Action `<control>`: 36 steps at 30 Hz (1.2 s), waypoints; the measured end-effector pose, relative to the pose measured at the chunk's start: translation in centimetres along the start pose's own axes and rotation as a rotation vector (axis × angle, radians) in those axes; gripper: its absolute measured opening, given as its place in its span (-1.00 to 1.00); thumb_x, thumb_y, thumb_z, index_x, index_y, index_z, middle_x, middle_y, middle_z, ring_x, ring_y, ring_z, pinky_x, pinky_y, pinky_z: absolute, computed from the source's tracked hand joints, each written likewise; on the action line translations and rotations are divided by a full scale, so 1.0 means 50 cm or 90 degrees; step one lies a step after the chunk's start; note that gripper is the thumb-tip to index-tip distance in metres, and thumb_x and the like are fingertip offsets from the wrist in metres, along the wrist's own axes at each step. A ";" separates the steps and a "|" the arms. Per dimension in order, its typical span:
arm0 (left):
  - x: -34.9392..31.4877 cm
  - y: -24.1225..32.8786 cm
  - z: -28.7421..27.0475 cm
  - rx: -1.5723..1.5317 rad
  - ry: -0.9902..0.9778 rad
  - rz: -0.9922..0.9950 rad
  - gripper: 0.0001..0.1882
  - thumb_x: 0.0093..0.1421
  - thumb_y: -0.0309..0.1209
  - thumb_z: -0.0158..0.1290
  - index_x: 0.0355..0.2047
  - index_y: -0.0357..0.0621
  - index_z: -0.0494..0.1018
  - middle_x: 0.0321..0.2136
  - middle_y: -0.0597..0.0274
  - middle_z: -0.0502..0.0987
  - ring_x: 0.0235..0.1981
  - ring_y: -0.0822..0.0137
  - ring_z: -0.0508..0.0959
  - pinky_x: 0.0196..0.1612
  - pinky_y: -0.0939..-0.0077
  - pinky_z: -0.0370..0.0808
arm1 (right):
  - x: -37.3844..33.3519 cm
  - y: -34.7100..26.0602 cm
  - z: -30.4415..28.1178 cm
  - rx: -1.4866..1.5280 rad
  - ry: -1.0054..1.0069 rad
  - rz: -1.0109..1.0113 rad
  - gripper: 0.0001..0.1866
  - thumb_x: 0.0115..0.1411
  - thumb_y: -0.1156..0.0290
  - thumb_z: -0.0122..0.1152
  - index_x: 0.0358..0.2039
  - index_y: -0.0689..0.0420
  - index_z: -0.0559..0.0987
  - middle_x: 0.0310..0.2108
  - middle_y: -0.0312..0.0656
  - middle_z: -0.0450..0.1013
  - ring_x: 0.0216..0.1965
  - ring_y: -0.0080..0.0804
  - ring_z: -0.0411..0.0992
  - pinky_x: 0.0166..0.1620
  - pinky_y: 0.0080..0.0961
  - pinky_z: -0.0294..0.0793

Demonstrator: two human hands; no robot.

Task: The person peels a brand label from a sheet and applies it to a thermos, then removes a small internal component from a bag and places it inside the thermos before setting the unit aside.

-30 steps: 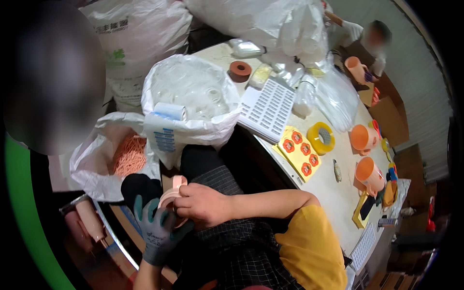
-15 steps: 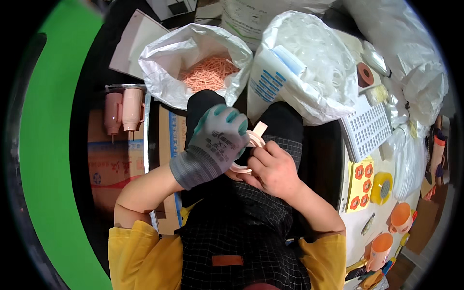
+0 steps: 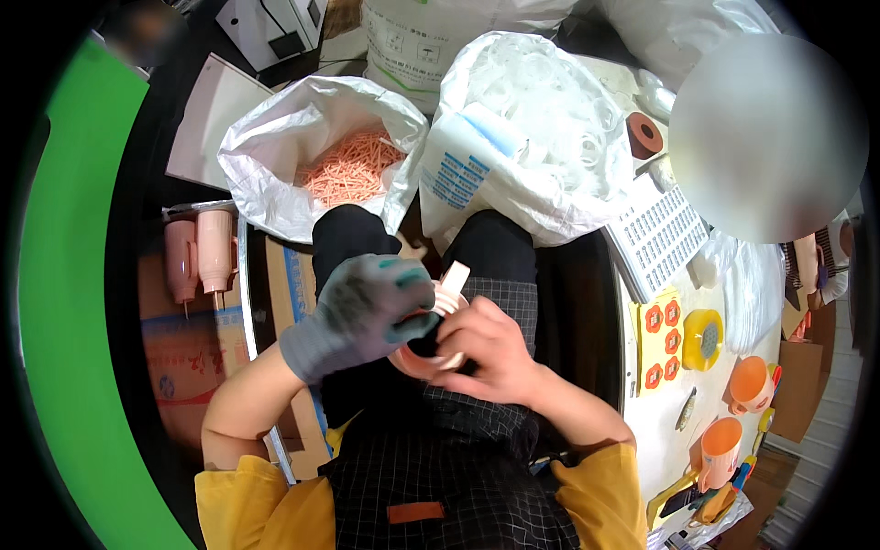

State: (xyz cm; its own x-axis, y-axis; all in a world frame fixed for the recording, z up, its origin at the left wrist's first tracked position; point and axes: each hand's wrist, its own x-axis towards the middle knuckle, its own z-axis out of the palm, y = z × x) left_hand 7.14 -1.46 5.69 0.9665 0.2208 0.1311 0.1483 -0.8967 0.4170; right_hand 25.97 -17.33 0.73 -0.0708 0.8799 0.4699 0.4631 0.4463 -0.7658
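Both my hands grip the pink ring [image 3: 418,365], with fingers bent around it. My left hand [image 3: 367,307], in a grey glove, is on its left side, and my bare right hand [image 3: 490,353] is on its right side. The ring is over my lap, and its short tab points away from me.

On my right is a white table [image 3: 656,438]. A stack of white sheets [image 3: 658,240] sits at its left edge. Nearer me on that edge is a yellow sheet [image 3: 660,344] with red stickers, and yellow tape [image 3: 702,339] is just beside it. A brown roll [image 3: 644,135] sits toward the far end. Clear bags [image 3: 753,302] lie near the right edge, and two pink mugs [image 3: 721,442] are nearer me along it.

Past my knees are two open bags: the left bag [image 3: 252,151] has pink strips [image 3: 356,168] in it, the right bag [image 3: 550,225] has clear plastic pieces [image 3: 550,115]. On my left are two pink cups [image 3: 214,249], with thin rods under them. A green strip [image 3: 64,275] runs down the room's left side.
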 end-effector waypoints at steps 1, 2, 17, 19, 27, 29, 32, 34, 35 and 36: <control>-0.006 -0.022 0.014 -0.131 0.069 -0.042 -0.74 0.23 -0.26 0.25 -0.15 -0.11 0.58 -0.20 0.16 0.56 -0.10 0.15 0.60 -0.03 0.24 0.52 | -0.012 0.008 -0.007 0.123 0.047 0.025 -0.69 0.07 0.33 0.55 -0.27 0.15 0.60 -0.19 -0.17 0.52 -0.19 -0.23 0.48 -0.13 -0.41 0.53; -0.019 -0.044 0.043 -0.263 0.139 -0.090 -0.75 0.26 -0.30 0.25 -0.10 -0.12 0.58 -0.17 0.14 0.57 -0.08 0.13 0.59 0.02 0.24 0.52 | -0.026 0.012 -0.013 0.174 0.150 0.136 -0.79 0.20 0.39 0.44 -0.24 0.18 0.61 -0.19 -0.18 0.54 -0.22 -0.32 0.49 -0.12 -0.47 0.49; 0.062 -0.075 0.123 -0.011 0.324 0.115 -0.70 0.15 -0.29 0.34 -0.09 0.05 0.63 -0.01 0.18 0.56 -0.01 0.04 0.59 0.02 0.12 0.53 | 0.162 0.301 0.031 0.540 0.426 0.382 -0.61 0.37 0.56 0.19 0.20 0.35 0.55 -0.02 -0.13 0.65 -0.01 -0.46 0.60 0.04 -0.48 0.52; 0.155 -0.136 0.082 0.115 0.335 0.042 -0.63 0.16 -0.25 0.32 -0.02 0.05 0.61 0.07 0.22 0.53 0.09 0.05 0.51 0.10 0.10 0.47 | 0.150 0.308 0.028 0.527 0.425 0.378 -0.61 0.38 0.58 0.17 0.21 0.34 0.54 -0.02 -0.13 0.65 -0.01 -0.45 0.59 0.07 -0.48 0.51; 0.268 -0.234 0.140 0.062 0.337 -0.022 -0.71 0.05 -0.28 0.31 -0.18 0.09 0.61 -0.06 0.32 0.58 0.00 0.10 0.54 0.05 0.10 0.45 | 0.133 0.314 0.036 0.619 0.418 0.389 -0.64 0.37 0.60 0.19 0.17 0.31 0.55 -0.01 -0.19 0.59 -0.02 -0.46 0.55 0.08 -0.47 0.53; 0.271 -0.235 0.149 0.054 0.377 -0.018 -0.75 0.04 -0.30 0.30 -0.24 0.06 0.60 -0.11 0.36 0.59 -0.04 0.10 0.55 0.02 0.11 0.46 | 0.142 0.313 0.024 0.618 0.409 0.380 -0.65 0.38 0.60 0.17 0.17 0.29 0.55 0.00 -0.21 0.58 -0.01 -0.47 0.54 0.09 -0.46 0.52; 0.255 -0.235 0.150 0.045 0.372 -0.024 -0.79 0.07 -0.32 0.30 -0.27 0.04 0.59 -0.08 0.33 0.59 -0.02 0.09 0.54 0.05 0.10 0.45 | 0.136 0.302 0.021 0.623 0.362 0.417 -0.59 0.40 0.53 0.16 0.23 0.26 0.50 0.08 -0.19 0.55 0.01 -0.45 0.55 0.11 -0.44 0.52; 0.229 -0.182 0.130 0.054 0.370 -0.042 -0.79 0.08 -0.30 0.30 -0.26 0.03 0.59 -0.05 0.30 0.60 -0.01 0.08 0.54 0.08 0.09 0.44 | 0.117 0.272 0.001 0.567 0.359 0.421 -0.54 0.40 0.49 0.18 0.29 0.27 0.44 0.13 -0.16 0.52 0.01 -0.43 0.55 0.09 -0.43 0.53; 0.193 -0.154 0.121 0.066 0.369 -0.059 -0.79 0.09 -0.30 0.30 -0.26 0.02 0.60 -0.03 0.28 0.60 0.00 0.07 0.54 0.10 0.09 0.44 | 0.105 0.223 0.000 0.524 0.365 0.412 -0.51 0.41 0.47 0.18 0.32 0.27 0.40 0.14 -0.14 0.51 0.00 -0.42 0.55 0.08 -0.42 0.53; 0.146 -0.134 0.136 0.035 0.380 -0.081 -0.76 0.08 -0.35 0.34 -0.22 -0.02 0.62 -0.01 0.23 0.60 0.00 0.05 0.54 0.09 0.12 0.46 | 0.076 0.188 0.002 0.480 0.373 0.405 -0.47 0.42 0.45 0.19 0.35 0.27 0.37 0.16 -0.12 0.50 0.00 -0.42 0.55 0.07 -0.42 0.54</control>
State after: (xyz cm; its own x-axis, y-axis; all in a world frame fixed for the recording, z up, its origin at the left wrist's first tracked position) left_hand 14.63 3.55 -2.26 0.6589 0.4898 0.5709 0.2811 -0.8643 0.4170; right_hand 29.97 -9.78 -4.76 0.5000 0.8583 -0.1152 -0.3933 0.1065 -0.9132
